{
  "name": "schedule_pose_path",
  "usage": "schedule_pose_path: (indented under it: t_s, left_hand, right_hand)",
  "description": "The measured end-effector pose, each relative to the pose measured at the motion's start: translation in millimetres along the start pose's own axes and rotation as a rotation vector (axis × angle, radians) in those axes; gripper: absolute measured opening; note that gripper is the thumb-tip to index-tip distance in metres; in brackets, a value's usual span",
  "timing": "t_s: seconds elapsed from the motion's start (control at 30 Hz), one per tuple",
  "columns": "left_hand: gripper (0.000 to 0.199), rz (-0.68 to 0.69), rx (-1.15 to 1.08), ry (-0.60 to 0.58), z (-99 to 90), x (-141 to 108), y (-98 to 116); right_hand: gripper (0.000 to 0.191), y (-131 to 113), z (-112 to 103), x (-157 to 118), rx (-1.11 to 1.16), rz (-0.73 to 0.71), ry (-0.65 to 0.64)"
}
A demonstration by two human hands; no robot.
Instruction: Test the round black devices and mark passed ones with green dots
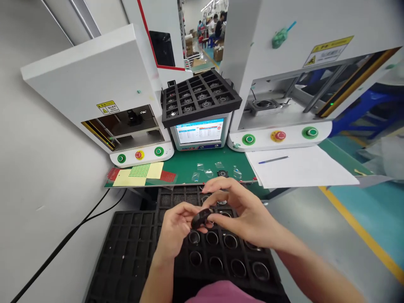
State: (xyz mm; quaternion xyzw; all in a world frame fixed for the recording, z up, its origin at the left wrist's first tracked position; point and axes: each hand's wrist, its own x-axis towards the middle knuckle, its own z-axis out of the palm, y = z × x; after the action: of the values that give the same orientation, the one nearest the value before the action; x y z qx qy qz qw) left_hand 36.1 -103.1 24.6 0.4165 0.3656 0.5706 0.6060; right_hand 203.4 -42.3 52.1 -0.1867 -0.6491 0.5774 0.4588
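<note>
Above a black foam tray (217,248), a small round black part (201,218) is held tilted between both of my hands. Bent fingers of my left hand (178,225) grip its left side. My right hand (241,210) pinches its right edge with the thumb, the index finger arched over it. The kind of part cannot be made out. In the tray's compartments beneath sit several round black parts with shiny rims. One more flat round black piece (222,173) lies on the green bench just beyond my right hand.
A monitor (199,132) stands between two white machines with green and red buttons, with another loaded tray (202,97) on top. Paper (299,168) with a pen, sticker sheets (139,173) and bits of clear film lie on the bench. A second foam tray (121,252) is at left.
</note>
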Motion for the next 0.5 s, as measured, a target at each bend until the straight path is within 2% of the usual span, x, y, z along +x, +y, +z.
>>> schedule_pose_path:
  t_s: [0.07, 0.13, 0.2, 0.27, 0.37, 0.43, 0.5]
  left_hand:
    - [0.039, -0.156, -0.063, -0.158, -5.7, 3.7, 7.1]
    - [0.037, -0.251, -0.056, -0.270, -9.5, 6.4, 12.1]
    - [0.039, -0.253, 0.013, -0.281, -10.1, 6.2, 14.6]
    - [0.051, -0.131, 0.098, -0.187, -7.9, 2.4, 14.3]
    - [0.061, 0.167, 0.221, -0.032, -2.6, -6.8, 10.9]
    - [0.058, 0.337, 0.339, 0.014, 0.3, -12.4, 9.6]
    - [0.058, 0.435, 0.473, 0.018, 2.0, -16.0, 10.5]
  right_hand:
    - [0.044, -12.1, -10.7, 5.4, -0.102, 0.029, -0.197]
    - [0.049, -20.7, -15.6, 9.6, -0.180, 0.036, -0.337]
    - [0.049, -24.9, -15.3, 10.7, -0.196, 0.025, -0.356]
    - [0.041, -25.0, -10.4, 7.3, -0.117, 0.009, -0.172]
    - [0.025, -20.0, 2.7, -5.8, 0.136, 0.091, 0.204]
    - [0.024, -15.1, 12.9, -16.9, 0.356, 0.230, 0.283]
    - [0.027, -10.8, 21.8, -26.3, 0.567, 0.372, 0.247]
